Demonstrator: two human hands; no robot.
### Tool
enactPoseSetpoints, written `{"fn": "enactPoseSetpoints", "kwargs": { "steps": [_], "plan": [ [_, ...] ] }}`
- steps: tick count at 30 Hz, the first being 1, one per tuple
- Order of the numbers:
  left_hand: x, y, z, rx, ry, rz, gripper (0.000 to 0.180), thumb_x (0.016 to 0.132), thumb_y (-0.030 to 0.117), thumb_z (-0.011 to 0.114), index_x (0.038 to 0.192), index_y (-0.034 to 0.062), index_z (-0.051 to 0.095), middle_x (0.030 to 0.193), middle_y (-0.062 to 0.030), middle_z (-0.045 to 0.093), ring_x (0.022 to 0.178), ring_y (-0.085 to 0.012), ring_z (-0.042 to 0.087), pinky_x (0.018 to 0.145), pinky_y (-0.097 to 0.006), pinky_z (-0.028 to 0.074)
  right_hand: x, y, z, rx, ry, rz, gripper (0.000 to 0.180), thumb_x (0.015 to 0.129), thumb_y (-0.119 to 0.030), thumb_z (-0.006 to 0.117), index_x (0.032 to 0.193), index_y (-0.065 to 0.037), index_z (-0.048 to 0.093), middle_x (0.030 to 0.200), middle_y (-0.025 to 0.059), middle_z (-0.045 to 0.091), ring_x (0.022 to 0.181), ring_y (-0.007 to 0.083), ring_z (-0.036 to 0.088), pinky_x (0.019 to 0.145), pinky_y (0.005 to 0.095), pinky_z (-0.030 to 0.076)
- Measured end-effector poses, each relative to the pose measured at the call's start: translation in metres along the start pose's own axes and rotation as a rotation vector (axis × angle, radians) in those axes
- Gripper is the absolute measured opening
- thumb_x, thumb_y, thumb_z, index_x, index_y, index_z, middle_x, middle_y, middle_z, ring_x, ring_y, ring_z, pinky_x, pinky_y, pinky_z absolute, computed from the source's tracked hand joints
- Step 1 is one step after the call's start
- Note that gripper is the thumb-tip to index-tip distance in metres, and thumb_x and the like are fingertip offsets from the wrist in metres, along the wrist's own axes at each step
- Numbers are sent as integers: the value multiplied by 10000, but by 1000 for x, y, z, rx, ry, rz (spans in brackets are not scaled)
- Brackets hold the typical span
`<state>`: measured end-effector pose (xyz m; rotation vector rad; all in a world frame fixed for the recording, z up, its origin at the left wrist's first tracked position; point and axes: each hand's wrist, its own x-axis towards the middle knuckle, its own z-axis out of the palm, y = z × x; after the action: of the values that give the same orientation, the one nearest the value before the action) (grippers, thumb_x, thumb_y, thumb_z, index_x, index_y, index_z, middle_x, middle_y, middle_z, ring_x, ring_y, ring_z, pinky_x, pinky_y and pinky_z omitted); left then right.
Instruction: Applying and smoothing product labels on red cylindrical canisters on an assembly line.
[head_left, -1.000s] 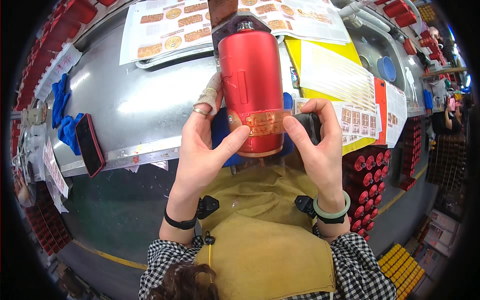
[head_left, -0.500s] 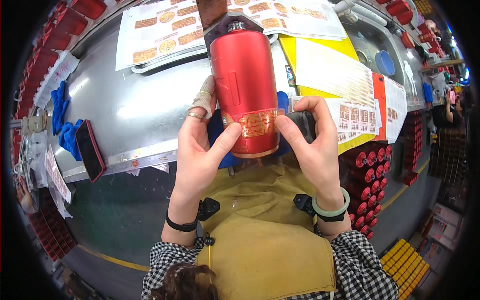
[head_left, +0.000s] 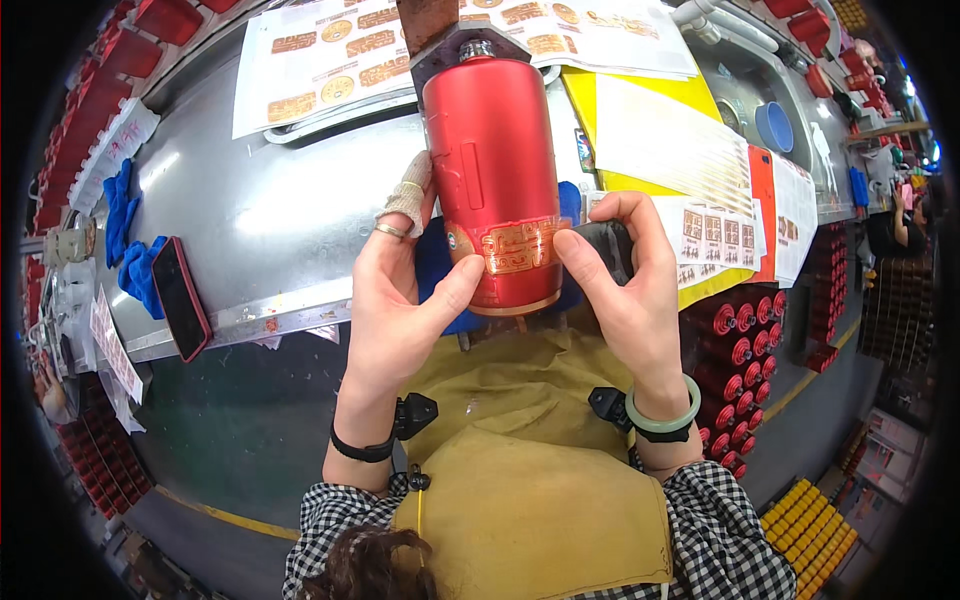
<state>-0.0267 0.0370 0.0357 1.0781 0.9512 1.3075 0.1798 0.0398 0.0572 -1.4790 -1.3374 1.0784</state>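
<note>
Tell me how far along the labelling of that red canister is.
Done: a gold patterned label already sits on the lower band of the red metal cylinder, which is mounted on a bracket. In hand: the left hand and right hand press their thumbs on the label's two ends. Left: the label's edges look not fully smoothed; more gold decal sheets lie on the steel bench.

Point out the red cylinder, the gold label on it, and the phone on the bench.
red cylinder [head_left: 490, 150]: head view, upper side wall.
gold label [head_left: 518, 245]: head view, middle of the patterned band.
phone [head_left: 181, 298]: head view, centre of its dark screen.
</note>
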Motion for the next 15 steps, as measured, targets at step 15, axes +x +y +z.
{"fn": "enactPoseSetpoints", "kwargs": {
  "steps": [15],
  "plan": [
    [-1, -3, 0, 29, 7, -3, 786, 928, 15, 707, 1580, -133, 294, 1613, -240, 405, 1534, -286, 362, 1267, -425, 263, -1, -2, 0, 11, -10, 17, 340, 935, -190, 812, 1091, -10, 569, 972, 40, 618, 886, 110, 577, 812, 271, 487]
  ]
}}
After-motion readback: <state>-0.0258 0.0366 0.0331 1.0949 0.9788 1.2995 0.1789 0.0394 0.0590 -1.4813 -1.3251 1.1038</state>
